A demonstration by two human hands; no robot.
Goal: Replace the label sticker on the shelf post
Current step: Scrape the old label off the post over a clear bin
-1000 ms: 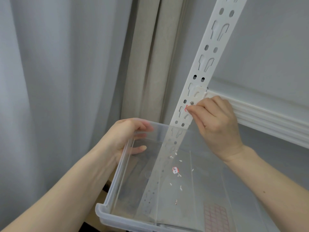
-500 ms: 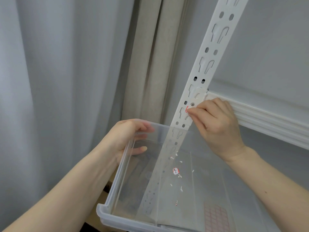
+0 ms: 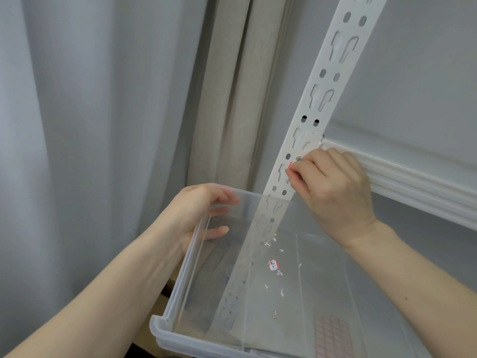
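One slanted shelf post [image 3: 326, 94] leans top-right; right hand [image 3: 333, 187] pinches its label sticker [image 3: 290, 166].

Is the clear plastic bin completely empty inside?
No. Small torn paper scraps and a crumpled red-and-white sticker piece lie in the clear bin.

Right hand [image 3: 333, 187] picks at red-edged sticker [image 3: 290, 168] on post [image 3: 322, 99]; left hand [image 3: 196, 210] grips bin [image 3: 180, 285].
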